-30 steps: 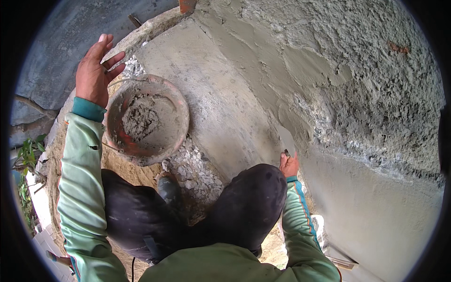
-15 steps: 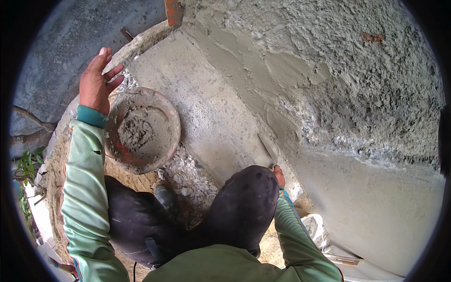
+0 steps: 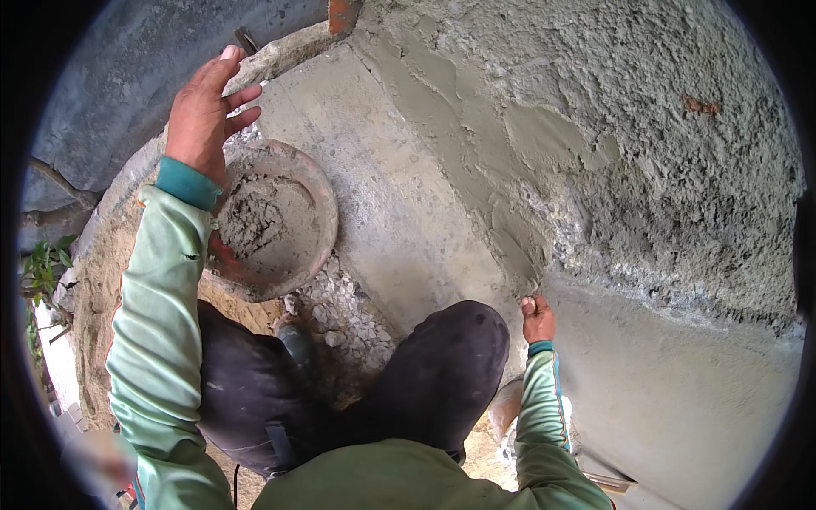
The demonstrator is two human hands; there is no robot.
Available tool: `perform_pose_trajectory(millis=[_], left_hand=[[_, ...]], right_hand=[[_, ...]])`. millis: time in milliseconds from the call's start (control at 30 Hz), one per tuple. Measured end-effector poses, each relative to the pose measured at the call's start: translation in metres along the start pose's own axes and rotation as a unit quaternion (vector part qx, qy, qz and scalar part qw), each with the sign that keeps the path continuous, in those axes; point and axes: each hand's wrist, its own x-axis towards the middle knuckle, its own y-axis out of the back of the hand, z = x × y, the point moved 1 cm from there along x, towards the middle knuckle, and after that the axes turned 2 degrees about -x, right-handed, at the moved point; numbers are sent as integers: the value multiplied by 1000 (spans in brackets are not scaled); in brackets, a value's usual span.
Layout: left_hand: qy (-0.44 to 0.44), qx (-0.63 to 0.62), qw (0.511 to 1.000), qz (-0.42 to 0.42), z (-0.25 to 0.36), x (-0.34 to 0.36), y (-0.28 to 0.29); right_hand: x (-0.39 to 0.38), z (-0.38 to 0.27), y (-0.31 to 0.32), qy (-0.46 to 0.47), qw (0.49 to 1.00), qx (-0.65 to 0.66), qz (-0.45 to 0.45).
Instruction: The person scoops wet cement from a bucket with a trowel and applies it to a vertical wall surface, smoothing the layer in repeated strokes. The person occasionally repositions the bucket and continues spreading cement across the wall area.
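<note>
My left hand (image 3: 202, 115) is raised beside the far left rim of a round, mortar-smeared orange tub (image 3: 328, 212). Its fingers are apart and hold nothing. Wet grey mortar (image 3: 255, 223) lies heaped inside the tub. My right hand (image 3: 538, 320) is closed around a trowel, beyond my right knee. The blade shows only as a thin sliver, edge-on against the wall, and the handle is hidden in my fist. Just ahead of that hand, a band of fresh, smeared mortar (image 3: 459, 127) runs along the foot of the rough wall (image 3: 646, 153).
Between the tub and the mortar band lies a smooth concrete slab (image 3: 399, 187). White stone rubble (image 3: 353, 310) sits near my boot (image 3: 297, 350). A pale bucket (image 3: 568, 412) stands by my right forearm. An orange block (image 3: 343, 15) is at the slab's far end; a plant (image 3: 42, 270) grows at left.
My right hand has moved right and forward from behind the knee to the wall's foot, turning the trowel blade from plain view to edge-on. My left hand stays raised, slightly farther forward and right.
</note>
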Motion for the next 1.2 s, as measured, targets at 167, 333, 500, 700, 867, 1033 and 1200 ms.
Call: perform_pose_trajectory(millis=[167,333,500,700,867,1033,1200], left_hand=[[-5,-5,1000,2,-3,3,-4],[0,-18,1000,-4,-7,6,-5],[14,-31,999,13,1,5,3],[-17,192,979,-70,-5,29,76],[29,466,865,-185,-29,38,130],[253,393,870,-155,-68,34,183],[366,184,903,-128,-115,45,202]], right_hand=[[-10,-39,-1,4,952,303,-42],[32,-102,-26,-73,954,259,-131],[30,9,-47,-115,955,229,-150],[-20,50,15,-66,967,-183,-165],[-15,-53,59,12,969,-183,-164],[11,-215,73,115,980,27,-163],[-14,-358,81,377,920,-46,-92]])
